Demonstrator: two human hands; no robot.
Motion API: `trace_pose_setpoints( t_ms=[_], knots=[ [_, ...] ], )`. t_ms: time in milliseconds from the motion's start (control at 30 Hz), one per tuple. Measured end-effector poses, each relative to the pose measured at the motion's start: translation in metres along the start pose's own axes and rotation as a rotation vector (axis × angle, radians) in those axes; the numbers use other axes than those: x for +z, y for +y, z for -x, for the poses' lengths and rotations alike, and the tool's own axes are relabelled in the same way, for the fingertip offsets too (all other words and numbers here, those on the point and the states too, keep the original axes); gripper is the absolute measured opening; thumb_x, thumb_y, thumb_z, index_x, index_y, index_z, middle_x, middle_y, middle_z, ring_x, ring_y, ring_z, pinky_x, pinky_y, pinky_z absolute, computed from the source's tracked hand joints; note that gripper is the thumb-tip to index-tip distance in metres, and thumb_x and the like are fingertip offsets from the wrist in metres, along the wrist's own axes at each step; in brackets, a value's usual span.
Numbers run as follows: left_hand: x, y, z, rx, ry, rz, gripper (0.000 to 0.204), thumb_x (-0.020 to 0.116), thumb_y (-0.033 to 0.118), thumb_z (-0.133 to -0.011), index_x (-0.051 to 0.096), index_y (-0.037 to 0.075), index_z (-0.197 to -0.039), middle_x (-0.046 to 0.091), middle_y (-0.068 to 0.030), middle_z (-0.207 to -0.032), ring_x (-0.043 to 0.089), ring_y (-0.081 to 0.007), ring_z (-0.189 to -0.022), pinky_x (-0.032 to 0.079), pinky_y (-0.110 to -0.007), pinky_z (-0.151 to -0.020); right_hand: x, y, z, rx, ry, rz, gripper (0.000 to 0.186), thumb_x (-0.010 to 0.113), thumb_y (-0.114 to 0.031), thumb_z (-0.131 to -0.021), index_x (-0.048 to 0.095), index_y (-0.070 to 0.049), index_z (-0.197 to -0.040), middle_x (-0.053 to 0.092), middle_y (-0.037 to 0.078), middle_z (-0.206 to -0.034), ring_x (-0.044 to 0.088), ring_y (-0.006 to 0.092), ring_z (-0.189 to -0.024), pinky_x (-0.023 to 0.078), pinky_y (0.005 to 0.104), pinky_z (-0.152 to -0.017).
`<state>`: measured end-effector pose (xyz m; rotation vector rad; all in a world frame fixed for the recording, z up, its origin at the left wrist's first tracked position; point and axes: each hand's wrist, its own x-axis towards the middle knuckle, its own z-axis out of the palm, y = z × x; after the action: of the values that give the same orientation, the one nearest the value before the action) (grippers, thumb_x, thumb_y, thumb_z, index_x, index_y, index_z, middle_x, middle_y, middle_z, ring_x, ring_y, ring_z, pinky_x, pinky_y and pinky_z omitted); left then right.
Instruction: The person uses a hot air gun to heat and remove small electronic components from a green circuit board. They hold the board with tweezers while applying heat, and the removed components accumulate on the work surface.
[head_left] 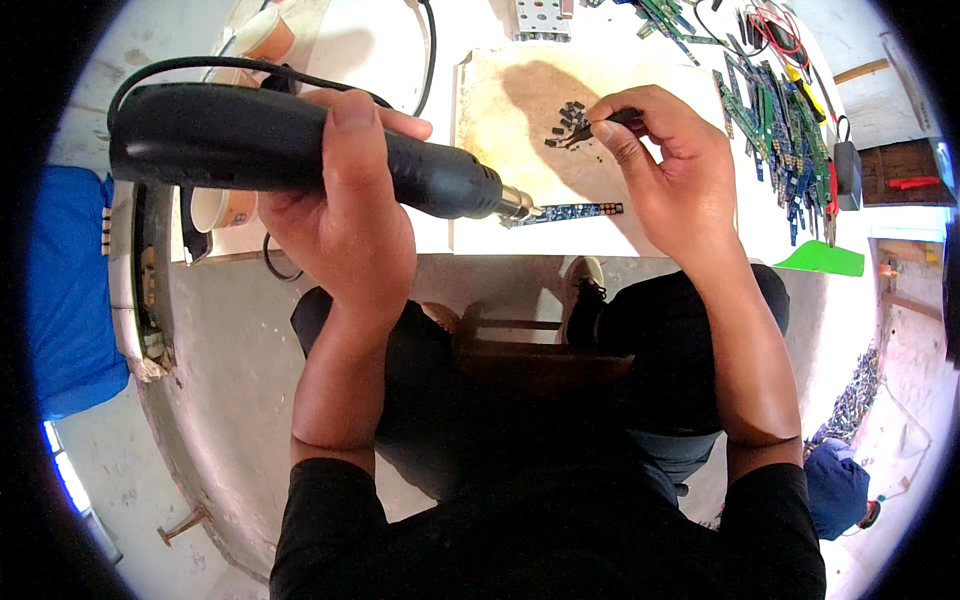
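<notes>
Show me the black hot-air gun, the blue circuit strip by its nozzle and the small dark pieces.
Black hot-air gun (245,138): head view, rear body.
Blue circuit strip (575,212): head view, middle.
Small dark pieces (573,114): head view, cluster's middle.

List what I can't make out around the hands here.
All in the head view:
Left hand: some fingers hidden behind the black hot-air gun.
Blue circuit strip: left end partly covered by the nozzle.
Slim dark tool in the right hand: tip too small to tell whether it grips a chip.
Dark chips: any markings too small.

Tan board (485,120) on wht tbl (432,234) has blue PCB strip (578,211), prob. loose chips (572,113).
</notes>
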<state>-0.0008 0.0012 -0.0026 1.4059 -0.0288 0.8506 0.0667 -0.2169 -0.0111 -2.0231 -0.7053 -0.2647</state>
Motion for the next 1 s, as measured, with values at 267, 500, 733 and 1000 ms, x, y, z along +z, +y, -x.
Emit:
trace_pose_setpoints(
  t_ms=[267, 500, 733, 1000],
  knots=[
    [0.004, 0.001, 0.001, -0.016, 0.013, 0.006, 0.015, 0.062, 0.020, -0.097, 0.062, 0.006, -0.097, 0.070, -0.0093, -0.073, 0.069, -0.0133, -0.071, 0.049, -0.023, -0.069, 0.004, 0.002, -0.003, 0.049, -0.039, 0.100, 0.009, 0.065, -0.004, -0.093, 0.067, -0.002, -0.102, 0.070, 0.006, -0.091, 0.067, 0.0116, -0.081, 0.052, 0.0260, -0.075],
    [0.003, -0.002, 0.000, 0.004, -0.001, 0.010, 0.016, 0.061, 0.022, -0.096, 0.061, 0.007, -0.097, 0.070, -0.0100, -0.074, 0.068, -0.0118, -0.070, 0.049, -0.022, -0.069, 0.003, 0.001, 0.001, 0.101, 0.075, -0.021, 0.009, 0.066, -0.005, -0.091, 0.069, -0.002, -0.099, 0.070, 0.009, -0.087, 0.067, 0.0160, -0.078, 0.052, 0.0278, -0.073],
    [0.007, -0.003, 0.001, -0.008, -0.005, 0.060, 0.015, 0.060, 0.021, -0.096, 0.061, 0.006, -0.096, 0.071, -0.0097, -0.074, 0.064, -0.0091, -0.068, 0.048, -0.021, -0.070, -0.027, -0.009, 0.019, 0.072, -0.073, -0.123, 0.007, 0.067, -0.003, -0.088, 0.067, 0.000, -0.094, 0.069, 0.011, -0.088, 0.067, 0.0181, -0.079, 0.051, 0.0279, -0.073],
    [0.015, -0.003, 0.009, -0.012, -0.073, 0.018, 0.014, 0.059, 0.019, -0.097, 0.061, 0.006, -0.093, 0.072, -0.0077, -0.075, 0.061, -0.0061, -0.066, 0.047, -0.020, -0.067, -0.033, -0.010, 0.049, 0.099, -0.031, -0.076, 0.008, 0.068, 0.002, -0.085, 0.067, 0.001, -0.093, 0.068, 0.013, -0.090, 0.066, 0.0236, -0.081, 0.051, 0.0289, -0.074]
  ],
)
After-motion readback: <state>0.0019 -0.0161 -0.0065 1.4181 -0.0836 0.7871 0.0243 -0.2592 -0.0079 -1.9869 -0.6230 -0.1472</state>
